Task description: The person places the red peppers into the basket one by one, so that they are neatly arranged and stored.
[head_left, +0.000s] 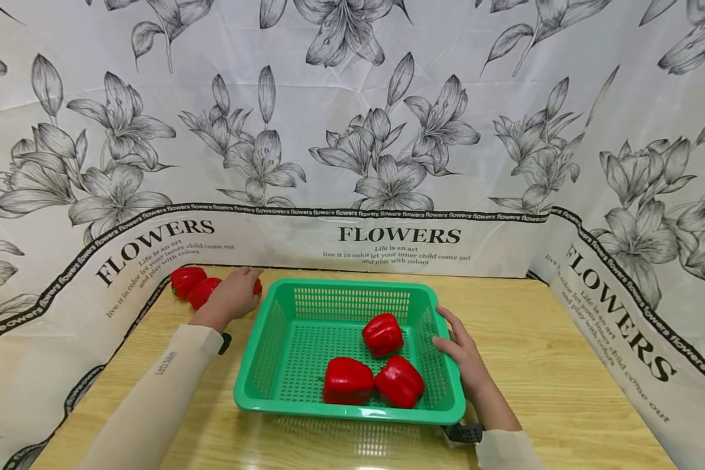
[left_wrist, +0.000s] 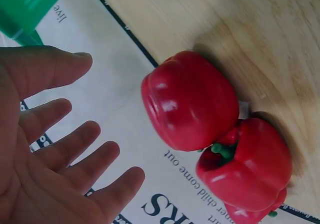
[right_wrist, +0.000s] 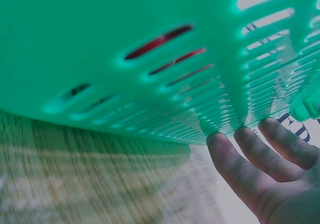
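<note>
Three blocky, glossy red bell peppers (head_left: 399, 382) sit from two to six o'clock inside my slatted green plastic basket (head_left: 352, 412), my right hand (head_left: 467, 360) gripping its three-o'clock rim, my left hand (head_left: 234, 297) spread-fingered near more red peppers (left_wrist: 192, 104) past its ten-o'clock edge, wood-grain tabletop (head_left: 564, 365) giving room beyond three.

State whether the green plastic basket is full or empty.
Partly filled: the green plastic basket holds three red bell peppers, much of its floor bare.
</note>
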Action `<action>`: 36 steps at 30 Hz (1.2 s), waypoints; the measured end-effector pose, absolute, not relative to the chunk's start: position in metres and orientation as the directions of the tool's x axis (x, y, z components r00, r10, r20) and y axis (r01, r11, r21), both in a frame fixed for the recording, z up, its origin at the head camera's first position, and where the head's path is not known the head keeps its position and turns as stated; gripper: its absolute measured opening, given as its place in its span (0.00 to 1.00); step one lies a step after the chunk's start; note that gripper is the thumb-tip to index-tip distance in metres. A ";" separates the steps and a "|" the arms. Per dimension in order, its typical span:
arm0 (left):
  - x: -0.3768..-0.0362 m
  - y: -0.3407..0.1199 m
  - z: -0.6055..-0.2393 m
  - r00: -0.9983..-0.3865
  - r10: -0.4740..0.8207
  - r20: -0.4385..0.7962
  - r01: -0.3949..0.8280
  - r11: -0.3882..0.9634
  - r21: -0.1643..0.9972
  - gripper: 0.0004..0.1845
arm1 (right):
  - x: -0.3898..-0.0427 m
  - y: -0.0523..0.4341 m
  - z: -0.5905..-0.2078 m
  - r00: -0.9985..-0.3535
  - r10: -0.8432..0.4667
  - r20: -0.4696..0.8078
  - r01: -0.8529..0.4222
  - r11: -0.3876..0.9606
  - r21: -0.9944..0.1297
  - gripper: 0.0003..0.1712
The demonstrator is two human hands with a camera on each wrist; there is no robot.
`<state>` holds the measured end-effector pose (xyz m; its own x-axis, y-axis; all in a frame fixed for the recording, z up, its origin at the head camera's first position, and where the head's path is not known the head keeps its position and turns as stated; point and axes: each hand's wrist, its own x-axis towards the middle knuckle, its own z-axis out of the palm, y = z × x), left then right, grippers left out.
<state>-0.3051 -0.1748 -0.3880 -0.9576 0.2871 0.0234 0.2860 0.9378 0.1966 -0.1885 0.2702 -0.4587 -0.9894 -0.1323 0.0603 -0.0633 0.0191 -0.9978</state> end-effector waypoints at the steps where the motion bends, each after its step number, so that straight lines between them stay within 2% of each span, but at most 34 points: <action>1: -0.306 -0.175 -0.390 -0.958 0.287 0.027 0.287 0.938 0.196 0.31 | -0.188 0.271 -0.459 -0.989 -0.136 0.060 -0.063 0.017 -0.998 0.37; 9: -0.313 -0.180 -0.401 -0.960 0.276 0.056 0.282 0.935 0.216 0.33 | -0.188 0.272 -0.459 -0.988 -0.136 0.073 -0.075 0.011 -0.997 0.37; 21: -0.320 -0.178 -0.408 -0.976 0.219 0.008 0.216 0.954 0.210 0.33 | -0.188 0.270 -0.458 -0.989 -0.133 0.066 -0.070 0.024 -0.997 0.36; 36: -0.331 -0.182 -0.420 -0.986 0.169 0.005 0.166 0.966 0.196 0.35 | -0.187 0.270 -0.458 -0.989 -0.134 0.062 -0.065 0.022 -0.998 0.36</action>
